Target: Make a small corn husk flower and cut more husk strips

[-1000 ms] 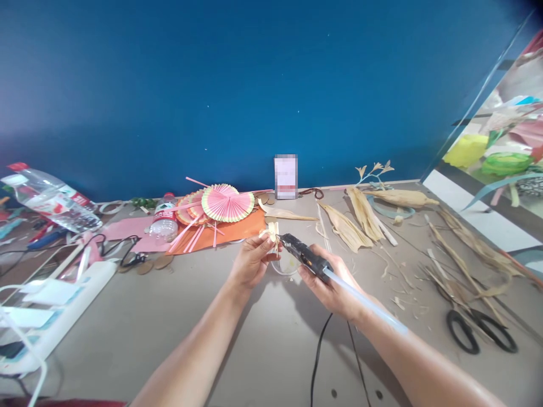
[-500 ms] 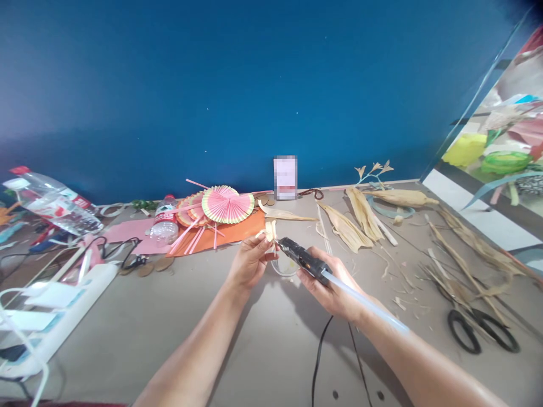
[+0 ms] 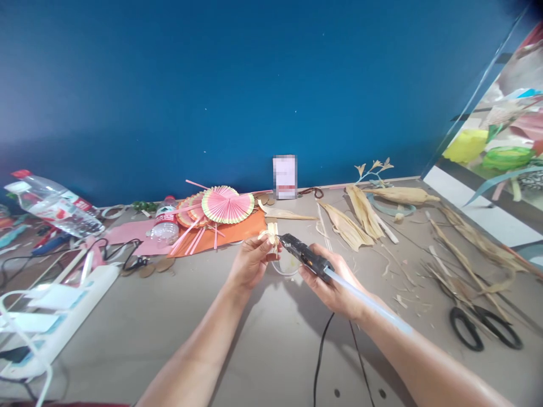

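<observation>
Between the fingertips of my left hand [image 3: 251, 261] is a small pale piece of corn husk [image 3: 272, 232], folded or bunched; its exact shape is hard to make out. My right hand [image 3: 333, 285] is wrapped round a black hot glue gun [image 3: 303, 253], its nozzle pointing left at the husk piece, touching it or very close. A long translucent glue stick [image 3: 369, 299] juts from the back of the gun over my right forearm. Below the husk piece, a clear round dish or ring [image 3: 286, 265] lies on the table, partly hidden by my hands.
Dried corn husks [image 3: 345, 223] and black-handled scissors [image 3: 483, 328] lie at right. Pink paper fans [image 3: 228, 204] rest on orange paper [image 3: 237, 232] at back left, beside a small bottle [image 3: 164, 223]. A white power strip [image 3: 80, 311] is at far left. A blue wall [image 3: 271, 85] stands behind.
The glue gun has shifted slightly to the right with my right hand. The husk piece looks slightly turned in my left fingers, which keep their hold.
</observation>
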The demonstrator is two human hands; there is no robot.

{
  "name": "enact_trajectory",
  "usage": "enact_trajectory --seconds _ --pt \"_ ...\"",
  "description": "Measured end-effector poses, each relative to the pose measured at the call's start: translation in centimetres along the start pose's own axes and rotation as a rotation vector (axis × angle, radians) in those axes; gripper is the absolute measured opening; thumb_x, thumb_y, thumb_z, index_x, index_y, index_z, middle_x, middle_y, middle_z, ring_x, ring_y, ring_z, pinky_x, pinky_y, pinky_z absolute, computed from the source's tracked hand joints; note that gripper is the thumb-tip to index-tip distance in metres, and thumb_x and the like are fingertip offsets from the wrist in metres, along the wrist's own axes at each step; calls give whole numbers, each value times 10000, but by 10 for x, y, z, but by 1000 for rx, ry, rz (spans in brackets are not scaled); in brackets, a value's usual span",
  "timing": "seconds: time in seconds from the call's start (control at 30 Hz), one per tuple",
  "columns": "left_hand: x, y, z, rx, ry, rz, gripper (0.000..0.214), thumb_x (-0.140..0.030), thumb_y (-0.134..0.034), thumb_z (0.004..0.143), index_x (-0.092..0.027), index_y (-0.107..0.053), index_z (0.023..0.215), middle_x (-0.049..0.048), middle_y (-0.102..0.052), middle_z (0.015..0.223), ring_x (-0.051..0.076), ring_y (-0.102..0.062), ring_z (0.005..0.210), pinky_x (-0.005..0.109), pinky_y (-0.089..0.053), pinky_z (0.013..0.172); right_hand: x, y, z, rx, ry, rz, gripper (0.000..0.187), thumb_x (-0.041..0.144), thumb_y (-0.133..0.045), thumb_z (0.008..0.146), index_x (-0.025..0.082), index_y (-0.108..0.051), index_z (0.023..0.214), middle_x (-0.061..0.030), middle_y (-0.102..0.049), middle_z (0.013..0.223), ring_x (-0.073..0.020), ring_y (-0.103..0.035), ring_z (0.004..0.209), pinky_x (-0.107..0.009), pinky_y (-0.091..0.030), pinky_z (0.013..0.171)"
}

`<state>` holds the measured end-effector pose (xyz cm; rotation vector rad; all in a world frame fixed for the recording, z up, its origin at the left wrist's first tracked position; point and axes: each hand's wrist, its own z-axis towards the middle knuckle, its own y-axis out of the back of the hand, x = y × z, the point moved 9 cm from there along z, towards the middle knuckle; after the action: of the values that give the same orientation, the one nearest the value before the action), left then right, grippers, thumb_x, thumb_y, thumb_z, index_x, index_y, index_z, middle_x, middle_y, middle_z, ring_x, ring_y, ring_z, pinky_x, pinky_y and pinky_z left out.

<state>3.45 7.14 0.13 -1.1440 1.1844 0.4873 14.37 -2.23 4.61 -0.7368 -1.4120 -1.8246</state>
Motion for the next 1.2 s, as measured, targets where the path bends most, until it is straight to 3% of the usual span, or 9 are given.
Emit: enact_trajectory --seconds 0.2,0.37,0.53,0.77,1.03,1.13,1.2 --pt "-9 14 4 -96 -65 -29 184 -289 -734 553 -162 -611 602 -16 -605 638 90 -567 592 191 -454 520 -2 -2 0 40 -1 -37 161 334 -438 790 204 -373 721 9 -483 635 -120 -429 558 -229 -340 509" --pt "-23 37 9 -239 -176 -102 168 -284 -725 570 -174 -619 641 -22 -626 656 81 -590 633 160 -443 513 -19 -7 1 17 -75 -323 176 246 -446 750 191 -395 910 -42 -504 842 -147 -486 614 -255 -341 539" --pt "-16 29 9 -185 -152 -79 174 -265 -734 553 -166 -633 653 -9 -645 678 72 -576 592 182 -457 545 -34 -34 3 146 -131 -547 249 165 -469 701 166 -419 945 -76 -474 923 -186 -527 727 -268 -347 579" --pt "-8 20 8 -148 -108 -57 171 -276 -731 554 -156 -639 634 -1 -633 642 99 -585 629 190 -457 546 -35 -46 8 100 -149 -624 210 208 -494 720 166 -440 918 -81 -484 915 -216 -518 818 -280 -376 634" --pt "0 6 5 -25 -51 -94 154 -275 -720 585 -145 -649 628 19 -635 659 95 -575 609 191 -465 546 -53 -24 17 78 -239 -671 324 311 -503 730 132 -481 998 -117 -510 939 -252 -537 829 -329 -412 649" --pt "1 5 4 -29 -37 -95 160 -278 -724 578 -143 -657 634 24 -635 668 95 -569 595 196 -466 539 -29 -5 20 59 -112 -525 394 301 -552 709 141 -485 1063 -120 -518 999 -240 -534 864 -342 -415 717" --pt "1 3 3 -25 -23 -84 158 -276 -726 575 -144 -660 630 25 -629 667 97 -564 597 194 -460 528 -4 12 24 -60 21 -332 264 248 -478 782 170 -525 1030 -90 -537 993 -191 -535 851 -313 -409 752"
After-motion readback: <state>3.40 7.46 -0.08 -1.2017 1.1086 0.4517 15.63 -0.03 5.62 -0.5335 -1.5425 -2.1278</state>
